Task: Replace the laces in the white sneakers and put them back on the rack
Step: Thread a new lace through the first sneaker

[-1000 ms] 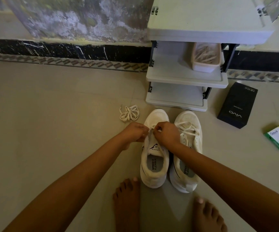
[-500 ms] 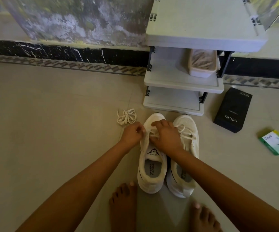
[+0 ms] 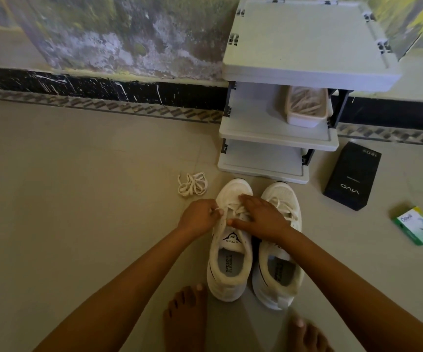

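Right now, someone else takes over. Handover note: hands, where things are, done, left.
Left hand pinches the lace at the left-side sneaker's eyelets. Right hand lies flat over that sneaker's lacing, fingers straight.
Both sneakers stand on the floor before the shoe rack. The right-side sneaker has a lace threaded, loose. A loose lace bundle lies on the floor left of the toes.
Done: lacing partly in on both; old or new, cannot tell.
Left: finish and tie the lacing, set both sneakers on the rack.
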`<state>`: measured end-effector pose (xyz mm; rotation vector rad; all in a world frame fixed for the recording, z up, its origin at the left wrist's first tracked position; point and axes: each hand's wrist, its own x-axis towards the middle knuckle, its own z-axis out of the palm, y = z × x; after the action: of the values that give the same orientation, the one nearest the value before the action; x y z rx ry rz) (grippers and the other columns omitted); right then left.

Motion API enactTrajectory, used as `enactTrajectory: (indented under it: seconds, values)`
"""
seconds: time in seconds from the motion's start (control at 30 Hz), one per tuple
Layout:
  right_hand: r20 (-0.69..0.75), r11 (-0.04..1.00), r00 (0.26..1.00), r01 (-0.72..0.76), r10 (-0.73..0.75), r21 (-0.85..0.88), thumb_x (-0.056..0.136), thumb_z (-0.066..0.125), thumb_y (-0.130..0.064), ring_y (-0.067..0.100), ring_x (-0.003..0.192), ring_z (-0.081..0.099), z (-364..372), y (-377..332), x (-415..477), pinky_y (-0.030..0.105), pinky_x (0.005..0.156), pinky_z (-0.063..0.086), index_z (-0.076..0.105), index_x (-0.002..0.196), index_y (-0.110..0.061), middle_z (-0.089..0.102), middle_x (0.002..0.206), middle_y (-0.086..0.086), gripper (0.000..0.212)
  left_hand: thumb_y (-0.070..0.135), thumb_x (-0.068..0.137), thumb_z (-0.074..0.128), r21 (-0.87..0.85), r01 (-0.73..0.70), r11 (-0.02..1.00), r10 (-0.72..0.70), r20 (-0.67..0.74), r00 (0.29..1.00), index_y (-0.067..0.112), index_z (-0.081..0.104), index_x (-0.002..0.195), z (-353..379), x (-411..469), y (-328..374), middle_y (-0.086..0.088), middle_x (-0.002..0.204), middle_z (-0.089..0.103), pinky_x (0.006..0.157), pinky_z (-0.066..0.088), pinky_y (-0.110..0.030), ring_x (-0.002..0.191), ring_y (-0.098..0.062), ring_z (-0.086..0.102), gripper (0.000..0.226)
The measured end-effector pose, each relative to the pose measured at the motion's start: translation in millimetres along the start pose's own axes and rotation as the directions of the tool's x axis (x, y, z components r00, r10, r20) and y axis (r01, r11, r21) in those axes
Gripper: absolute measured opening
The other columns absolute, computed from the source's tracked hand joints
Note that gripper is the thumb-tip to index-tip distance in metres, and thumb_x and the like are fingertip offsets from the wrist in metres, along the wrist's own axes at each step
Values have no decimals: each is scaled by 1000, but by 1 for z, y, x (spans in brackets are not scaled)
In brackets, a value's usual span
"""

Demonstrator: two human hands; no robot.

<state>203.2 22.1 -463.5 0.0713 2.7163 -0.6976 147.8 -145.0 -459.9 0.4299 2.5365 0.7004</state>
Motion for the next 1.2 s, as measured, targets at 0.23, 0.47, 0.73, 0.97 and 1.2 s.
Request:
enactTrajectory:
  seconds: [0.23, 0.47, 0.73, 0.97, 1.2]
  values:
    - [-6, 1000, 1000, -12, 12, 6, 83, 50, -64, 23, 138, 29, 0, 1, -2, 37, 112, 26, 20, 148, -19, 26, 153, 5, 84, 12, 96, 44, -954, -81, 289, -35, -95, 995, 14, 56, 74, -65, 8, 15, 6, 52, 42, 55, 38, -22, 48, -7, 39, 25]
    - [-28, 1000, 1000, -13, 13, -16, 84, 49, -63, 24, 138, 28, 3, 0, -3, 35, 111, 23, 22, 148, -18, 26, 153, 5, 82, 20, 90, 58, -211, 18, 977, -27, -40, 999, 21, 42, 133, -11, 1, -2, -1, 114, 55, 80, 47, -32, 96, -21, 57, 46]
    - [-42, 999, 999, 10, -11, -38, 86, 50, -60, 22, 140, 25, 3, 1, -4, 34, 112, 21, 23, 148, -17, 27, 153, 5, 80, 32, 86, 65, -199, -131, 971, 109, -116, 987, 20, 64, 93, 3, 6, -1, 12, 59, 45, 50, 28, -21, 55, -4, 41, 15]
    - [-68, 996, 998, 5, -11, -87, 86, 45, -63, 21, 143, 14, 6, 2, -7, 35, 115, 11, 23, 147, -18, 24, 154, 4, 80, 22, 91, 59, -125, -76, 989, 52, -183, 982, 8, 66, 83, -8, 3, 18, -5, 83, 62, 66, 42, -30, 76, -17, 54, 18]
    - [-47, 999, 999, 2, -4, -36, 85, 47, -63, 23, 140, 24, 5, 2, -5, 35, 113, 20, 22, 148, -17, 25, 154, 4, 82, 22, 89, 61, -629, -141, 764, -112, -346, 932, 18, 63, 82, -63, 5, 28, 1, 78, 63, 61, 51, -27, 69, -11, 60, 8]
